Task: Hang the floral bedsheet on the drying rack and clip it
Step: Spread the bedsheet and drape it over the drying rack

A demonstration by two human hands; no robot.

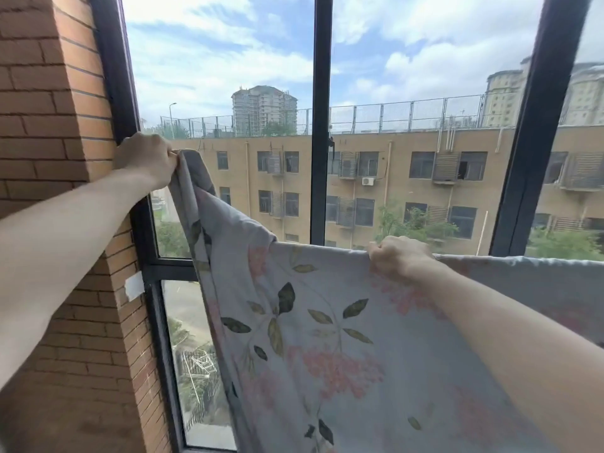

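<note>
Grey floral bedsheet [327, 338] hangs by the window — my left hand [147, 158] pinches its raised corner (near the brick wall [49, 125]), my right hand [398, 256] grips the top edge.

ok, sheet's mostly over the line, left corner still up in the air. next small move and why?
Probably bring the left hand down and outward so its pinched corner of the floral bedsheet meets the draped top edge. That corner is held well above the edge under the right hand, leaving slanted, bunched fabric between them. No clip is visible.
</note>
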